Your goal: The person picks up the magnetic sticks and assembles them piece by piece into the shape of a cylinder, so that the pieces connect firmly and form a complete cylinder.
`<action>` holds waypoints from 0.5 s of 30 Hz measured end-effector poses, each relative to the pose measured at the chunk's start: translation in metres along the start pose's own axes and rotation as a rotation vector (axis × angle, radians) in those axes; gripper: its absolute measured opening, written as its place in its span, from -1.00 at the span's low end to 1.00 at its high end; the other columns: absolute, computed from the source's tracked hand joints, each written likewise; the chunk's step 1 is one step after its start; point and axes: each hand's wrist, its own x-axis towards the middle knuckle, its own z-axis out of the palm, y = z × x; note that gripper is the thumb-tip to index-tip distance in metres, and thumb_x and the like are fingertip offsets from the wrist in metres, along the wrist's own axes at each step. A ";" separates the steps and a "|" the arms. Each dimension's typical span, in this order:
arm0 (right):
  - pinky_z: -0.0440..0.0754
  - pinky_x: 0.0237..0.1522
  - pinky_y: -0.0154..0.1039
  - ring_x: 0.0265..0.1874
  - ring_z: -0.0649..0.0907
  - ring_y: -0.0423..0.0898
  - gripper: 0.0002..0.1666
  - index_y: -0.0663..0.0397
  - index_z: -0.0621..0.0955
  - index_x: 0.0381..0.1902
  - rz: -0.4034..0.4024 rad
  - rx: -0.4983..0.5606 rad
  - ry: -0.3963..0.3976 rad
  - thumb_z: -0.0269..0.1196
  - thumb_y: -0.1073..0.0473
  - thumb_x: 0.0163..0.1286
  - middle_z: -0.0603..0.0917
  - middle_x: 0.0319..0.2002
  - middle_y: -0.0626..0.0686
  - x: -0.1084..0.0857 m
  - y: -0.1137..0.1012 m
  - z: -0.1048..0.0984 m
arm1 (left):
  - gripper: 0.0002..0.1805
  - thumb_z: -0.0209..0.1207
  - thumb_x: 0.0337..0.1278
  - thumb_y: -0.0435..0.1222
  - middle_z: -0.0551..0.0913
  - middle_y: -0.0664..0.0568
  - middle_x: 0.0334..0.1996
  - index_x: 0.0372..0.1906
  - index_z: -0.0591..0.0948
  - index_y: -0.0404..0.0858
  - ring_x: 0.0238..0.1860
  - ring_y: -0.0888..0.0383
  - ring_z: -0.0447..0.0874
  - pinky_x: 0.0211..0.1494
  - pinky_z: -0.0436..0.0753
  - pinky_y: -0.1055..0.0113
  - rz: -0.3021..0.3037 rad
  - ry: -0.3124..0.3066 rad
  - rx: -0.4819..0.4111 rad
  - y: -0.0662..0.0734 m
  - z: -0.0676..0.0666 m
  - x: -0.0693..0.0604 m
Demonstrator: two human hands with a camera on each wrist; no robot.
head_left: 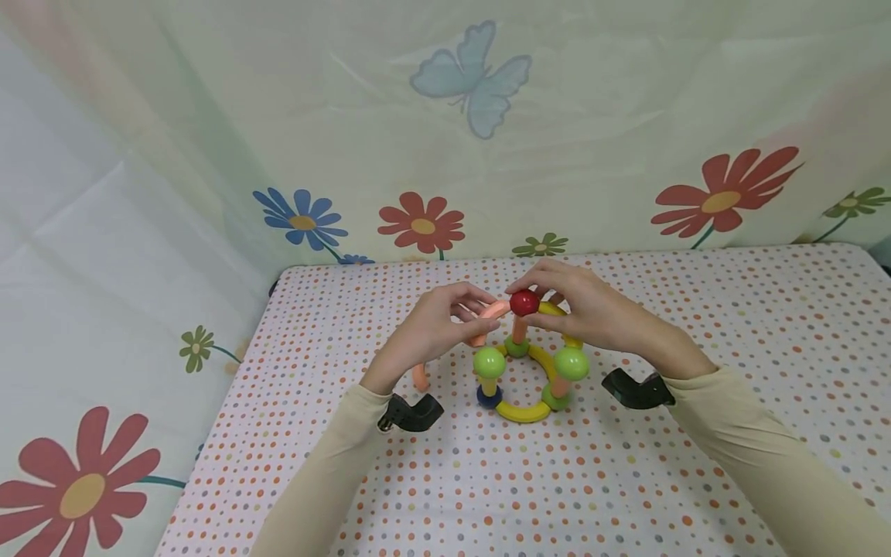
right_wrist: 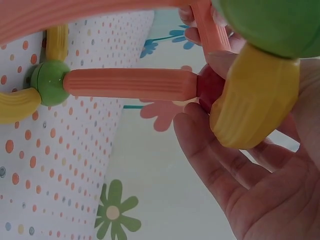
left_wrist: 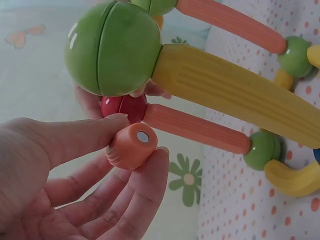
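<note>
A magnetic ball-and-rod frame stands on the table, with a ring of yellow curved rods at its base. Upright rods carry two light green balls and, at the back, a red ball. My left hand pinches an orange curved rod between thumb and fingers; a metal disc shows in its near end. Its far end meets the red ball. My right hand grips the red ball, fingers behind and thumb in front. From that ball a yellow curved rod reaches toward the right green ball.
Another orange curved rod lies on the dotted tabletop, left of the frame and near my left wrist. A dark blue ball sits at the frame's front left corner. Behind the table hangs a flower-printed curtain.
</note>
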 end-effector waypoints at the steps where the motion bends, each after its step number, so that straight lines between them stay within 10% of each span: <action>1: 0.74 -0.10 -0.06 -0.09 0.68 -0.01 -0.56 0.23 0.68 0.13 0.001 0.002 -0.002 0.49 0.38 0.29 0.65 -0.01 0.08 0.000 0.000 0.000 | -0.60 0.41 0.33 -0.20 0.74 -0.03 0.02 0.19 0.68 -0.22 -0.05 0.08 0.72 -0.14 0.72 0.32 0.001 -0.004 -0.011 -0.001 0.000 0.000; 8: 0.59 0.08 0.13 0.09 0.57 0.10 -0.57 0.18 0.67 0.13 -0.015 -0.066 0.057 0.48 0.35 0.31 0.62 0.07 0.12 -0.006 -0.008 -0.004 | -0.66 0.28 0.47 -0.22 0.74 -0.10 -0.07 0.20 0.66 -0.28 -0.15 0.06 0.77 -0.08 0.78 0.20 0.012 -0.086 -0.196 -0.010 -0.001 0.003; 15: 0.63 -0.08 -0.09 -0.03 0.59 -0.07 -0.59 0.11 0.72 -0.01 -0.286 -0.171 0.160 0.56 0.39 0.18 0.61 0.01 0.00 -0.015 -0.046 0.001 | -0.64 0.20 0.53 -0.27 0.74 -0.16 0.06 0.26 0.62 -0.36 -0.06 0.08 0.74 0.05 0.76 0.10 -0.039 -0.153 -0.353 -0.017 -0.006 0.007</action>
